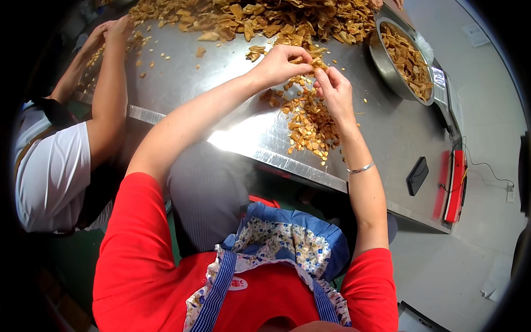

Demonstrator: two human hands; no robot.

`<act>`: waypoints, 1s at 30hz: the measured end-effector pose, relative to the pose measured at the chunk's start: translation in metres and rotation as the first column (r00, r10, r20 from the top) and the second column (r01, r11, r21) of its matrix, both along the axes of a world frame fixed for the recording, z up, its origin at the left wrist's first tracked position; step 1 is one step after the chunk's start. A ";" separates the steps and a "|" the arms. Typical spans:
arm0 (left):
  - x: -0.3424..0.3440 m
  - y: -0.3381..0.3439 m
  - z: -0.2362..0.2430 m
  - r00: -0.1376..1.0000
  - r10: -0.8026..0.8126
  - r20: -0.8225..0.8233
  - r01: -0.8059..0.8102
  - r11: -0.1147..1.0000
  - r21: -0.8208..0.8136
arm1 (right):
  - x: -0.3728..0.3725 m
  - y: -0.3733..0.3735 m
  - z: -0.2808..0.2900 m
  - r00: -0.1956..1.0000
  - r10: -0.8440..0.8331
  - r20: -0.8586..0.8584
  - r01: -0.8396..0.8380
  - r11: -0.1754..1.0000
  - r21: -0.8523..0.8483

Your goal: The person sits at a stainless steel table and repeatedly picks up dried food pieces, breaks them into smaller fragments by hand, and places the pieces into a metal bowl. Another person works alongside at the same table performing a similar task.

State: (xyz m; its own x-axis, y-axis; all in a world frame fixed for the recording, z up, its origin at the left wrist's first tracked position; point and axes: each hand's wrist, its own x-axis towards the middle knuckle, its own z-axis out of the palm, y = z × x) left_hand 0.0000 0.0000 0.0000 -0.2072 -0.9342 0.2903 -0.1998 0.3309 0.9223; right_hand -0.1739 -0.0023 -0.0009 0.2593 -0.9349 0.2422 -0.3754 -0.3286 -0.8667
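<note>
My left hand (283, 65) and my right hand (335, 93) meet over the steel table (193, 91), fingertips pinched together on a dried brown piece (319, 64). Much of that piece is hidden by the fingers. Below them lies a small heap of broken bits and pale yellow seeds (312, 124), reaching toward the table's front edge. Beyond my hands spreads a large pile of dried, curled brown pieces (287, 19). A bracelet circles my right wrist.
A metal bowl (387, 63) of dried pieces stands at the right, beside a scale (442, 99). A black phone (417, 176) lies nearer, by a red box-like device (455, 185). At left, a co-worker's hands (113, 29) work at the pile; another person's fingers show at the far edge.
</note>
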 end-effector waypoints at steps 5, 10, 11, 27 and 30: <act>-0.006 0.006 0.006 0.998 -0.001 0.060 -0.001 0.999 0.035 | 0.003 0.005 0.007 0.993 -0.070 -0.090 0.061 0.993 -0.098; -0.006 0.008 0.008 0.996 0.028 0.081 -0.033 0.998 0.062 | 0.008 0.009 0.010 0.987 -0.060 -0.148 0.027 0.976 -0.218; -0.006 0.009 0.008 0.996 0.042 0.073 -0.047 0.996 0.073 | 0.008 0.009 0.010 0.984 -0.064 -0.169 0.021 0.970 -0.244; -0.002 0.000 0.000 0.973 -0.078 -0.217 0.166 0.889 0.426 | 0.006 -0.004 0.001 0.996 0.036 -0.082 -0.046 0.992 -0.114; 0.004 -0.004 0.004 0.974 0.022 -0.225 0.064 0.927 0.369 | 0.005 -0.003 0.003 0.986 -0.020 -0.163 0.017 1.000 -0.018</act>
